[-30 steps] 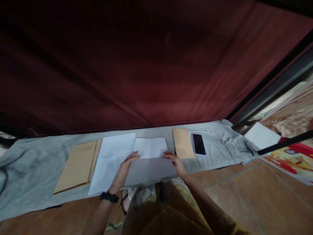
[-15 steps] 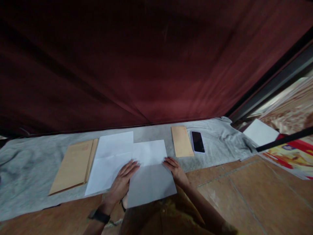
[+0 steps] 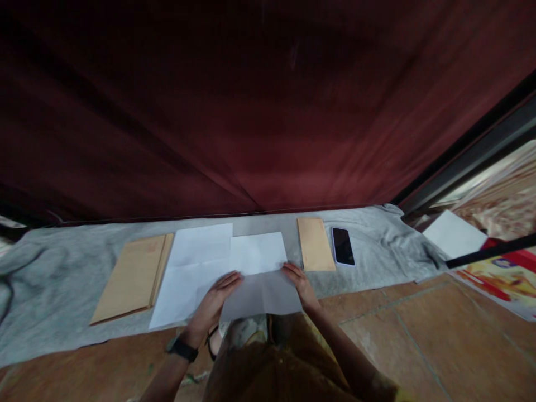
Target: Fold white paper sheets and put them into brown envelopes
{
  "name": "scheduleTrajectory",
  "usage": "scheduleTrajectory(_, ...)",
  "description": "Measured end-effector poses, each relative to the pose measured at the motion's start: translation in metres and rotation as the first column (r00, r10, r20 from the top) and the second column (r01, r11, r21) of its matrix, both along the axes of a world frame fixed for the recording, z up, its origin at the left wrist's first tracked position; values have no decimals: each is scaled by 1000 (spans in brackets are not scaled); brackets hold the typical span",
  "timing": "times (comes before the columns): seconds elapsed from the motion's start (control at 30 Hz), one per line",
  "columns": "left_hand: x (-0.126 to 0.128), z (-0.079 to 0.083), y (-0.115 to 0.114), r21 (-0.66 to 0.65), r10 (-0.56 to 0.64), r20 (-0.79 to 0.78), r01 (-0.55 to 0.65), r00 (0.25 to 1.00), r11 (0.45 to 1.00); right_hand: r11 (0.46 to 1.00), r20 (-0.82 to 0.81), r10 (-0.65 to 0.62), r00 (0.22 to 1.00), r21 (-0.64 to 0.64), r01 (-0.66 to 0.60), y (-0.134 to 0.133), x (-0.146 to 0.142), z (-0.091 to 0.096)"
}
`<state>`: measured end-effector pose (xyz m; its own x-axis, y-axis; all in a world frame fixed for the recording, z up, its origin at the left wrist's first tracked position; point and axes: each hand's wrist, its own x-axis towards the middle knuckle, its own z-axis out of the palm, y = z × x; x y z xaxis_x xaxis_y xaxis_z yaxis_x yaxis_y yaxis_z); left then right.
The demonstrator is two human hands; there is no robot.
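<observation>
A white sheet of paper (image 3: 256, 254) lies in front of me, its near half bent down over the edge of the grey cloth (image 3: 377, 240). My left hand (image 3: 218, 296) grips its left side, fingers on top and the thumb hidden. At the right side, my right hand (image 3: 298, 281) holds the same sheet with its fingers over the edge. Left of it are other white sheets (image 3: 188, 273) with a crease across them, partly under my left hand.
A stack of brown envelopes (image 3: 129, 279) lies at the left. Right of the paper are a smaller brown envelope (image 3: 316, 245) and a phone (image 3: 343, 246). A dark red curtain (image 3: 268, 139) hangs behind. A printed box (image 3: 502, 273) stands at the far right on the tiled floor (image 3: 402, 335).
The sheet's near half, which lay flatter toward me, now tips downward at a crease between my hands. Both hands stay at its sides. The view has shifted slightly.
</observation>
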<state>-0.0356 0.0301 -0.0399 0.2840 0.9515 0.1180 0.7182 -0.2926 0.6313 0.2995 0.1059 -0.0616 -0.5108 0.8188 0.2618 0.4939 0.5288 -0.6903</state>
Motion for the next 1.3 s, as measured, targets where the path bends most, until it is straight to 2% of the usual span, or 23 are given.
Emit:
scheduleTrajectory(0.13, 5, 3, -7, 10, 62, -28, -62, 998, 998, 998, 6, -65, 998, -20, 65, -11, 9, -4)
scheduleTrajectory(0.27, 5, 7, -6, 2, 103, 14, -103, 995, 995, 997, 16, -65, 998, -32, 66, -12, 11, 1)
scheduleTrajectory(0.43, -1, 12, 5, -136, 227, 104, -212, 968, 968, 994, 27, -79, 996, -71, 81, -3, 9, 8)
scheduleTrajectory(0.5, -3, 15, 6, -181, 246, 157, -217, 957, 959, 992, 16, -92, 996, -89, 93, 1, 7, 9)
scheduleTrajectory(0.6, -3, 16, 5, -167, 194, 214, -160, 957, 973, 990, 6, -88, 996, -111, 89, 4, 6, 11)
scheduleTrajectory(0.83, 2, 17, 0, -137, 223, 225, -195, 949, 971, 987, -9, -118, 993, -114, 116, 5, 3, 12)
scheduleTrajectory(1.0, 4, 13, 4, -159, 337, 205, -309, 919, 938, 979, -44, -192, 980, -73, 189, 3, -6, 13)
scheduleTrajectory(1.07, 7, 10, 9, -159, 418, 169, -394, 893, 905, 959, 16, -272, 962, -75, 273, 3, -13, 15)
scheduleTrajectory(1.17, 15, 12, 16, -163, 516, 123, -495, 848, 853, 905, 200, -392, 898, -93, 416, 6, -25, 19)
scheduleTrajectory(1.3, 27, 18, 22, -138, 588, 134, -572, 798, 808, 862, 341, -447, 827, -83, 500, 8, -39, 25)
